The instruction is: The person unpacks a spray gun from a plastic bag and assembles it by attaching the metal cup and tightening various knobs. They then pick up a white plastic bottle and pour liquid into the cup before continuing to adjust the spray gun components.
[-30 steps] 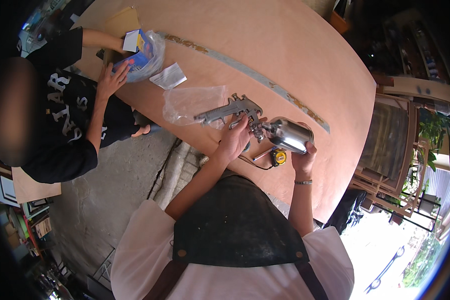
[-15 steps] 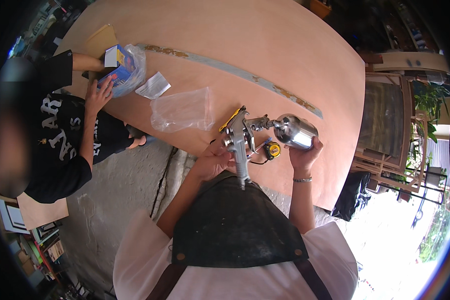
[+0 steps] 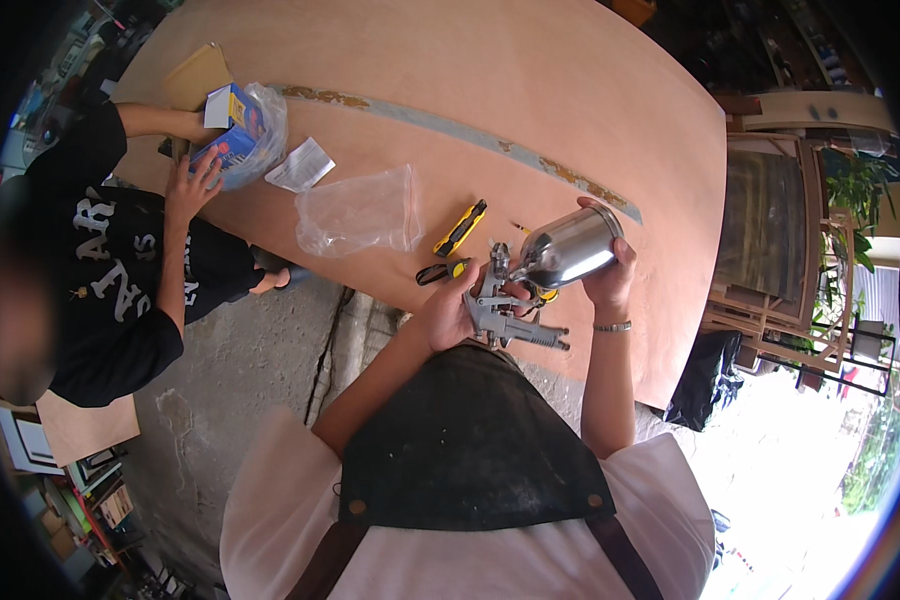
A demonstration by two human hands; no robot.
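In front of my apron I hold a metal spray gun [image 3: 518, 328] with a shiny silver cup [image 3: 568, 250] attached. My left hand [image 3: 448, 312] is closed around the gun's body, its fingers partly hidden behind the metal. The gun's handle points to the right. My right hand [image 3: 610, 278] grips the cup from its right side, and the cup tilts up toward the right. Just beyond my left hand lie a yellow utility knife [image 3: 460, 228] and a black-and-yellow tool [image 3: 443, 271] of unclear kind. A yellow tape measure [image 3: 546, 296] is mostly hidden behind the gun.
A large wooden board [image 3: 450, 60] forms the work surface. On it lie a long worn metal strip [image 3: 450, 135], a clear plastic bag [image 3: 360, 212] and a paper sheet [image 3: 301, 165]. At left, a co-worker's hands hold a blue box [image 3: 232, 145] in plastic. Wooden frames [image 3: 770, 230] stand at right.
The spray gun has turned in my hands: its handle pointed toward me and now points right. The cup has come up and left, tilting, and the utility knife is more exposed.
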